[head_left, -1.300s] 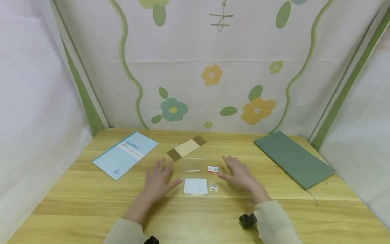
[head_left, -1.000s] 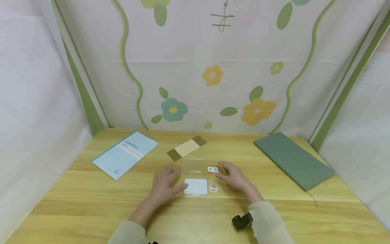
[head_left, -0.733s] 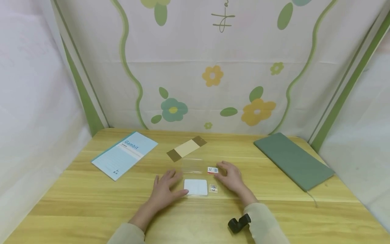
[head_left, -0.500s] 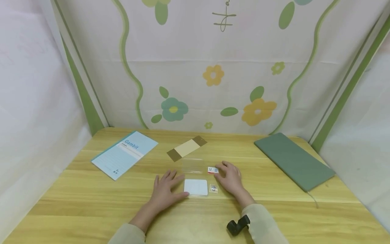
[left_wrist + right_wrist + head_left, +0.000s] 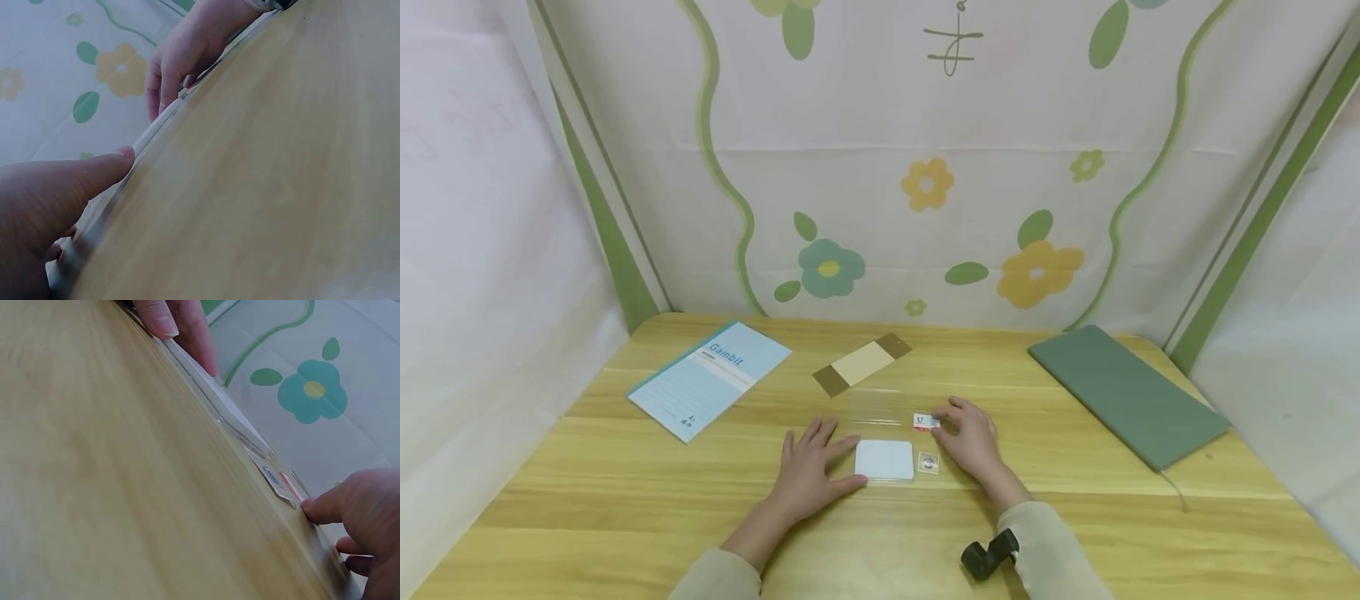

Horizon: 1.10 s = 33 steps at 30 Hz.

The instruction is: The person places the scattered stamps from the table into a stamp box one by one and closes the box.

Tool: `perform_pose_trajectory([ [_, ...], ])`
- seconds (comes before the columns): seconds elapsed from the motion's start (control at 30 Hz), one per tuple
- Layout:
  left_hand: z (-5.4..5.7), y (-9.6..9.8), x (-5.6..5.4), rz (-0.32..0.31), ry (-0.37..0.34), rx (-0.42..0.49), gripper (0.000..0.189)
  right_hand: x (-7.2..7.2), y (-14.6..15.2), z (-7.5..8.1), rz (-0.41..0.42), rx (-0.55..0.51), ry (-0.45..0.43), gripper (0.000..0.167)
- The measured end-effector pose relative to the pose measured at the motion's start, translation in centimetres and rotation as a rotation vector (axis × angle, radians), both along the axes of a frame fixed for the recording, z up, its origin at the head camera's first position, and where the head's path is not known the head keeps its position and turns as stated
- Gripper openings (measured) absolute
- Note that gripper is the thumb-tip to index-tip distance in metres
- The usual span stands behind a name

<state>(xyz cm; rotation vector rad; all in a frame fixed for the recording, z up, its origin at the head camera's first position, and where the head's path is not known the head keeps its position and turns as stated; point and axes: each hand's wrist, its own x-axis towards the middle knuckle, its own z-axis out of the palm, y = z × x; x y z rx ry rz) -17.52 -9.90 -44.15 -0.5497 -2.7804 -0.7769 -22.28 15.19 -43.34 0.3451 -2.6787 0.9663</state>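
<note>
You are in a small booth walled with cloth, set around a wood-grain table [image 5: 587, 508] that fills the lower half of the head view. A pale curtain [image 5: 865, 100] printed with flowers hangs across the upper middle, and a left drape [image 5: 482, 250] and a right drape [image 5: 1292, 317], both whitish, close in the edges of the frame. A blue notebook [image 5: 709, 382] at lower left and a green notebook [image 5: 1127, 396] at lower right make your table look like a desk. Home or office, you cannot tell.
</note>
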Motion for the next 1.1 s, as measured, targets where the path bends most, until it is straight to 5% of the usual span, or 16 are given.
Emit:
perform_pose_trajectory([
  [0.37, -0.02, 0.1, 0.0, 0.002, -0.001, -0.002, 0.058, -0.38, -0.05, -0.07, -0.044, 0.032, -0.083, 0.019],
  [1.1, -0.03, 0.08, 0.01, -0.005, -0.004, -0.006, 0.059, -0.31, -0.11, -0.01, 0.044, 0.026, -0.001, 0.02],
])
